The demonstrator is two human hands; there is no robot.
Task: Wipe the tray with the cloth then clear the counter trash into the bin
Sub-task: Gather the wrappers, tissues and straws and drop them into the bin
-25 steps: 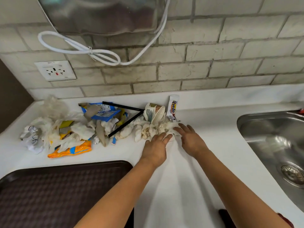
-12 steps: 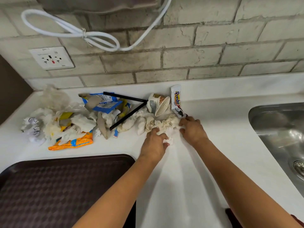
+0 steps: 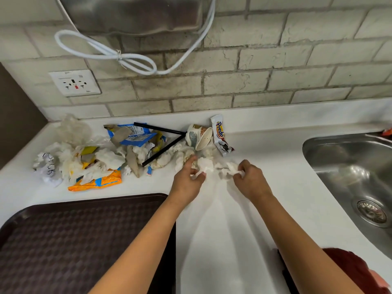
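A white crumpled cloth [image 3: 214, 167] lies on the white counter [image 3: 275, 166] in front of the trash pile. My left hand [image 3: 187, 181] pinches its left end and my right hand [image 3: 251, 180] pinches its right end, pulling it apart between them. The dark brown textured tray [image 3: 63, 240] sits at the lower left, under my left forearm. Trash lies along the back: crumpled tissues [image 3: 110, 159], an orange wrapper [image 3: 95, 182], a blue packet [image 3: 133, 135], two black straws [image 3: 163, 150], a tipped paper cup [image 3: 199, 136] and a Presto wrapper [image 3: 220, 134].
A steel sink [image 3: 356, 177] with a drain is set into the counter on the right. A wall socket [image 3: 74, 82] and a looped white cable [image 3: 127, 58] hang on the tiled wall. A red object [image 3: 356, 270] shows at the bottom right edge.
My hands drew back from the pile toward me with the white cloth, and moved apart, spreading it between them. The trash stayed put.
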